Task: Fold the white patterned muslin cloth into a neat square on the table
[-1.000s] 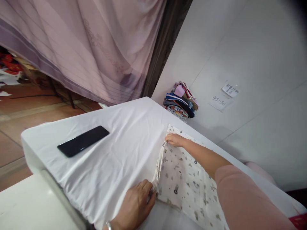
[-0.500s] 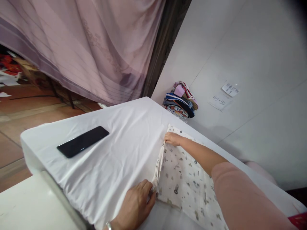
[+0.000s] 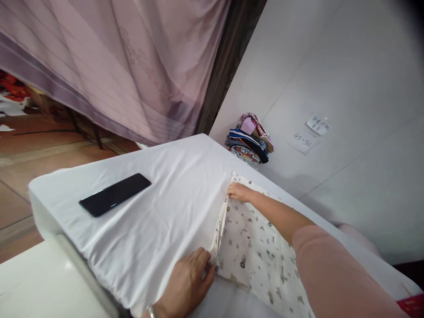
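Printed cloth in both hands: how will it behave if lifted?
The printed cloth is probably floppy: its edge curves between the left hand and right hand. Layers may slip apart, since several edges show stacked there. Likely light, as the fabric looks thin.

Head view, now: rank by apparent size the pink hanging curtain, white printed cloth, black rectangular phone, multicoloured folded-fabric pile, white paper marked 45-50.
1. Pink curtain
2. White printed cloth
3. Black phone and folded-fabric pile: too alike to rank
4. Paper marked 45-50
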